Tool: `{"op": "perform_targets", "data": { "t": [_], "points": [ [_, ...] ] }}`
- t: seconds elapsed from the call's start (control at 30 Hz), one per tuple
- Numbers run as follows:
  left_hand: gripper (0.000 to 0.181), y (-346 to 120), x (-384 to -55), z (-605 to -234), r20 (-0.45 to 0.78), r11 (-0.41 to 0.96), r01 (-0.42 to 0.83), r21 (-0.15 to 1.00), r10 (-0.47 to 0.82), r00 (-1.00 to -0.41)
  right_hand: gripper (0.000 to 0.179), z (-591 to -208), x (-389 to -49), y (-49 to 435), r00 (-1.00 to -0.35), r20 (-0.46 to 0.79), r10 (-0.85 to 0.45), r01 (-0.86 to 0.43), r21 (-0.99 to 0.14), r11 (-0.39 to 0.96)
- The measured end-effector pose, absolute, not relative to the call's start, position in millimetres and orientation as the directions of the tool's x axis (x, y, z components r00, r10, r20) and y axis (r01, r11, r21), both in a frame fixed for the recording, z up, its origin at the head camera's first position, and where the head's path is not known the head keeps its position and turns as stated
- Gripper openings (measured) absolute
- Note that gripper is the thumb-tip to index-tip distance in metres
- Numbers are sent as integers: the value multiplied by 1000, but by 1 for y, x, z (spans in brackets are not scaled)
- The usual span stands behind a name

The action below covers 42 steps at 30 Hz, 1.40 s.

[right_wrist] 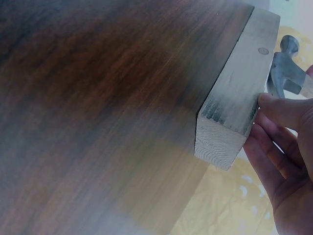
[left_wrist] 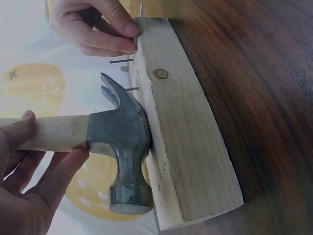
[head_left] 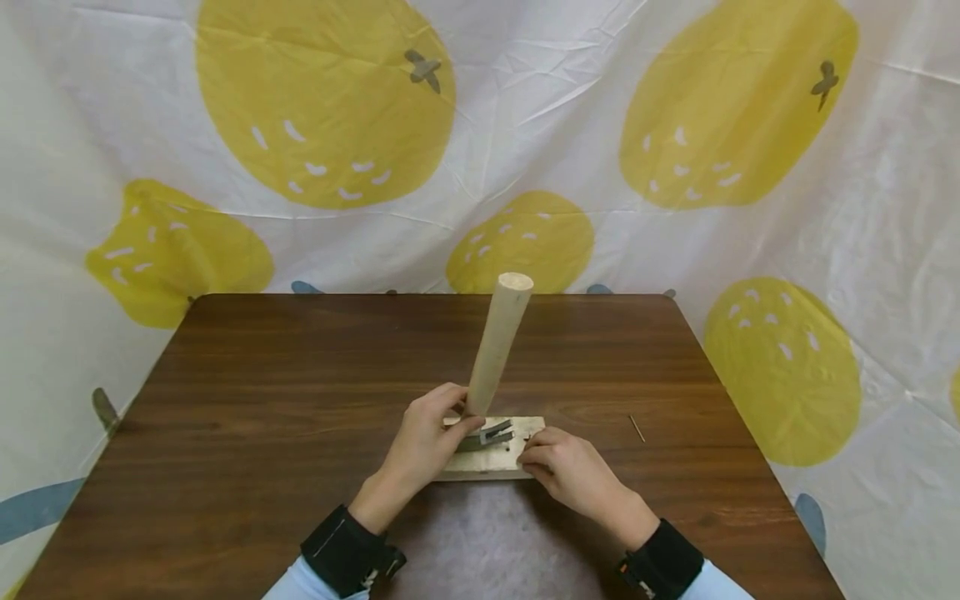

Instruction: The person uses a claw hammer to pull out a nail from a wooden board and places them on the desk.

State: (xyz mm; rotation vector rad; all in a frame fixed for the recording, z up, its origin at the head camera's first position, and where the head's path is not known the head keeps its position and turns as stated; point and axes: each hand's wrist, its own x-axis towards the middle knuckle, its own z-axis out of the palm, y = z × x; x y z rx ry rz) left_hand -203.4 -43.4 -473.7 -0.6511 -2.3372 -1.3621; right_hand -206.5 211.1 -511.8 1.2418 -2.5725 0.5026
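A claw hammer stands with its head on the top face of a wooden block, its pale handle leaning up and away. My left hand grips the handle low, just by the head, thumb on one side and fingers on the other. Two nails jut from the block between the claw and my right hand. The right thumb and fingertips come together at the block's top face, near its right end. Whether they pinch something there I cannot tell.
A loose thin nail lies on the brown wooden table to the right of the block. Behind the table hangs a white cloth printed with yellow fruit. A greyish patch shows in front of the block.
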Motion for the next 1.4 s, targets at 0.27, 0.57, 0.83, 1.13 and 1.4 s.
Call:
{"op": "perform_targets", "data": {
  "t": [0.27,0.57,0.83,1.13,1.4],
  "points": [
    [26,-46,-204,-474,525,433,559,707,208,-826,12,-512,-207,210,-611,353,-708,-789,-197,582],
    [26,-48,-203,-476,495,425,524,738,187,-849,14,-511,-207,211,-612,346,-711,-789,-205,579],
    [29,-49,-201,-477,482,389,506,770,165,-861,15,-510,-207,211,-623,342,-703,-780,-214,587],
    [29,-51,-198,-479,458,362,476,802,140,-878,7,-511,-207,210,-643,325,-694,-766,-251,592],
    [29,-52,-198,-478,456,381,459,802,103,-884,11,-508,-208,207,-690,336,-641,-724,-319,612]
  ]
}}
